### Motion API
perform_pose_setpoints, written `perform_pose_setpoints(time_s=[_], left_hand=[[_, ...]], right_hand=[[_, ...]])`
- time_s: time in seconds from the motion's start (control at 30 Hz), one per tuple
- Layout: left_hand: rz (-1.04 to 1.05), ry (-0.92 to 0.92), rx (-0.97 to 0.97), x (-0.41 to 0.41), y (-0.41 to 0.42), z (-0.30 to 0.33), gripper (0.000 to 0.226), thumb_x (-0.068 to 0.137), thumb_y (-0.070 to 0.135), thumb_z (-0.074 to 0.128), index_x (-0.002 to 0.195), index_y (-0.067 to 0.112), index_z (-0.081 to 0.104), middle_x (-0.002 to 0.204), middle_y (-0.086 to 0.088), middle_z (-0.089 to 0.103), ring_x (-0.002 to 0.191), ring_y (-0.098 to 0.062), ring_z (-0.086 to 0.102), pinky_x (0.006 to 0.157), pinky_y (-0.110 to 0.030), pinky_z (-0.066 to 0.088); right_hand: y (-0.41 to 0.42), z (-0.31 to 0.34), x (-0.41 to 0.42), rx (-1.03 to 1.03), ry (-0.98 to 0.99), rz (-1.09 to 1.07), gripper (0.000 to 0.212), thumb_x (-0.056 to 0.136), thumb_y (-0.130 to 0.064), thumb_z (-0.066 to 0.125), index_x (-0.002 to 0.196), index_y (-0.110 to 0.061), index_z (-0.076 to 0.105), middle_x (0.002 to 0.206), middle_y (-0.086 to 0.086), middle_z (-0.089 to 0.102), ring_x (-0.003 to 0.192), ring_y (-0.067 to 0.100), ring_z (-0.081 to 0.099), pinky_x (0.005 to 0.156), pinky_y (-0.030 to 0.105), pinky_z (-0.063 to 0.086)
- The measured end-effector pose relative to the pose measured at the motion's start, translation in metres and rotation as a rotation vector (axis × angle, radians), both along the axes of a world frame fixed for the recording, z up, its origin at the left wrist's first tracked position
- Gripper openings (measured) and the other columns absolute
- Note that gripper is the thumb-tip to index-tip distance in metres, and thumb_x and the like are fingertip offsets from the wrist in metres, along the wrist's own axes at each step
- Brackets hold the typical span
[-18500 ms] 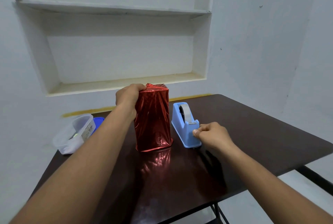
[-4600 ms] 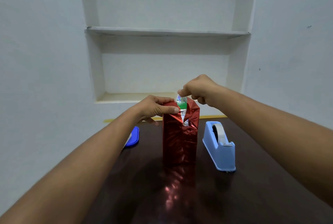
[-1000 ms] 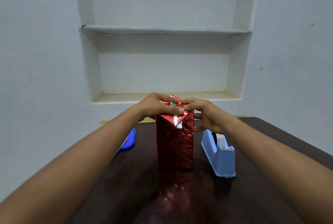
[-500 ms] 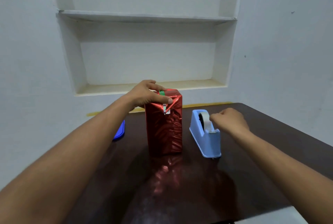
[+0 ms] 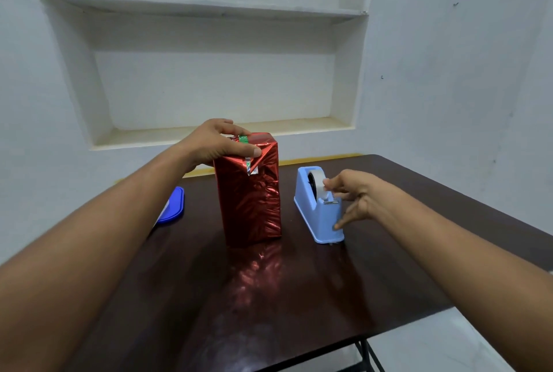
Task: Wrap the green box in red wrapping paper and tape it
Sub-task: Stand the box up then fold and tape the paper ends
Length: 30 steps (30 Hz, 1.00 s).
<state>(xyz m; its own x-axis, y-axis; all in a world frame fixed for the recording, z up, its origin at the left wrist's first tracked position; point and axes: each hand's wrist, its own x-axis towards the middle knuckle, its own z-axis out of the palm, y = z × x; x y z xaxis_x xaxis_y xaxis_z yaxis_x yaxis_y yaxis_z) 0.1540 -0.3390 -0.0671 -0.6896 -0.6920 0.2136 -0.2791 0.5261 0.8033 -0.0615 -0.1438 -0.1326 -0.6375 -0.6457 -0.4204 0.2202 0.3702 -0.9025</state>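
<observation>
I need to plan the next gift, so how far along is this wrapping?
Mostly done: red paper covers the box sides. In hand: the left hand presses the folded top flap while the right hand pinches tape at the blue dispenser. Left: taping the top, where green shows.
</observation>
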Motion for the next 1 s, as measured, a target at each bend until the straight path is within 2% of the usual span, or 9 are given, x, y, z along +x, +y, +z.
perform_pose_setpoints(time_s=[0.1,0.23,0.33,0.4,0.5,0.7,0.8,0.9,1.0], left_hand=[[0.001,0.009,0.011,0.000,-0.002,0.000,0.089,0.031,0.060,0.091,0.115,0.033,0.077,0.157,0.006,0.040,0.125,-0.021,0.057,0.093,-0.043,0.059],[-0.011,0.009,0.018,0.001,0.000,0.001,0.101,0.024,0.063,0.094,0.119,0.030,0.077,0.145,0.011,0.044,0.119,-0.019,0.061,0.093,-0.044,0.060],[-0.041,0.020,0.037,0.003,0.008,0.004,0.088,0.026,0.060,0.092,0.109,0.033,0.076,0.121,0.022,0.054,0.099,-0.007,0.065,0.090,-0.042,0.061],[-0.044,0.022,0.039,0.003,0.011,0.005,0.083,0.038,0.053,0.098,0.114,0.029,0.076,0.109,0.028,0.052,0.092,-0.004,0.065,0.090,-0.042,0.060],[-0.029,0.028,0.037,0.003,0.011,0.004,0.061,0.068,0.030,0.096,0.124,0.021,0.074,0.108,0.027,0.052,0.094,-0.005,0.065,0.095,-0.045,0.058],[-0.042,0.041,0.047,0.003,0.012,0.004,0.043,0.077,0.025,0.090,0.117,0.026,0.073,0.106,0.026,0.053,0.091,-0.007,0.065,0.094,-0.044,0.058],[-0.055,0.054,0.056,0.002,0.012,0.004,0.037,0.078,0.023,0.089,0.111,0.028,0.074,0.104,0.025,0.054,0.090,-0.008,0.066,0.092,-0.042,0.058],[-0.053,0.063,0.059,0.002,0.011,0.003,0.040,0.077,0.023,0.090,0.114,0.027,0.074,0.106,0.026,0.054,0.092,-0.011,0.068,0.089,-0.040,0.058],[-0.061,0.064,0.059,0.002,0.011,0.003,0.042,0.077,0.022,0.089,0.116,0.026,0.074,0.105,0.025,0.054,0.090,-0.008,0.067,0.086,-0.036,0.058]], right_hand=[[0.006,-0.012,0.006,-0.137,-0.017,-0.104,0.041,0.091,-0.006,0.068,0.132,-0.007,0.060,0.135,0.010,0.056,0.123,0.035,0.052,0.088,0.079,0.047],[0.016,-0.034,0.015,-0.199,0.025,-0.159,0.043,0.088,-0.005,0.073,0.128,0.000,0.059,0.116,0.013,0.065,0.096,0.030,0.063,0.081,0.056,0.061],[0.020,-0.040,0.018,-0.210,0.058,-0.162,0.037,0.089,-0.008,0.075,0.122,0.001,0.060,0.110,0.013,0.064,0.092,0.026,0.063,0.080,0.049,0.062],[0.021,-0.039,0.018,-0.201,0.083,-0.161,0.035,0.089,-0.007,0.074,0.120,0.000,0.061,0.108,0.013,0.064,0.092,0.027,0.066,0.079,0.048,0.062],[0.021,-0.038,0.017,-0.200,0.067,-0.147,0.032,0.087,-0.005,0.073,0.117,0.000,0.064,0.112,0.015,0.066,0.099,0.030,0.067,0.077,0.047,0.063],[0.019,-0.050,0.011,-0.186,0.087,-0.173,0.037,0.087,-0.006,0.074,0.122,0.000,0.061,0.117,0.013,0.064,0.105,0.027,0.065,0.082,0.046,0.064],[0.015,-0.055,0.008,-0.110,0.209,-0.177,0.036,0.086,-0.013,0.078,0.117,0.000,0.065,0.117,0.013,0.066,0.103,0.028,0.068,0.078,0.046,0.065],[0.013,-0.052,0.008,-0.004,0.400,-0.161,0.031,0.083,-0.017,0.078,0.107,0.000,0.069,0.110,0.010,0.066,0.098,0.028,0.069,0.070,0.041,0.066],[0.013,-0.047,0.005,0.064,0.545,-0.115,0.027,0.082,-0.021,0.075,0.100,-0.002,0.071,0.103,0.007,0.068,0.088,0.027,0.073,0.075,0.045,0.065]])
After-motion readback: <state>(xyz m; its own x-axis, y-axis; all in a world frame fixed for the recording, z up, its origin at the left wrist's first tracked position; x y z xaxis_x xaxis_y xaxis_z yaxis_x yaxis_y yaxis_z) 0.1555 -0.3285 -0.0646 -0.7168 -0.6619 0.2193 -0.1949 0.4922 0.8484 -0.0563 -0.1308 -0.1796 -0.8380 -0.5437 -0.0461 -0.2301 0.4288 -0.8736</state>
